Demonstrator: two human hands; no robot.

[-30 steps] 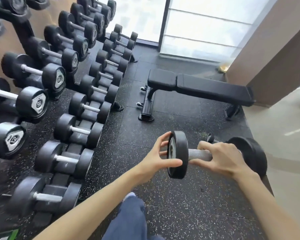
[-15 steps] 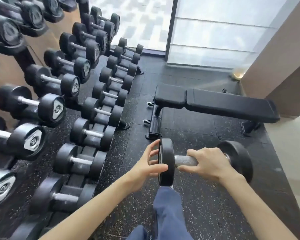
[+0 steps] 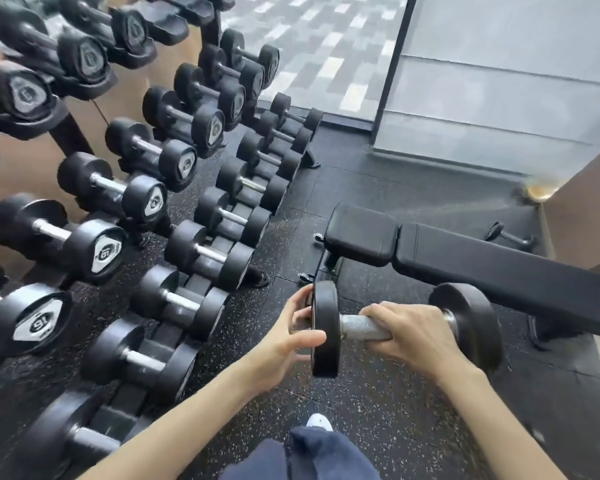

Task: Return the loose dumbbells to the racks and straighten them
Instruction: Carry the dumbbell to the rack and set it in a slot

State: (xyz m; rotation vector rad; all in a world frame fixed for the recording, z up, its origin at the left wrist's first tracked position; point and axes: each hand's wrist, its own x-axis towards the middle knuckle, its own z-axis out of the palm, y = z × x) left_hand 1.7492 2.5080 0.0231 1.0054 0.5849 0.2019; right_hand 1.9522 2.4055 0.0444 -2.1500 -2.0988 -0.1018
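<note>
While a racked dumbbell (image 3: 54, 235) reads 15, left fingers (image 3: 298, 301) and right fingers (image 3: 385, 315) clasp the loose dumbbell (image 3: 355, 328).

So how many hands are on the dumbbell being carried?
2. The left hand grips the rim of the left end of the dumbbell; the right hand is wrapped round its handle.

Gym weight area, tiered dumbbell racks (image 3: 174, 216), flat padded bench (image 3: 465, 261), speckled rubber floor (image 3: 378, 403)
</note>
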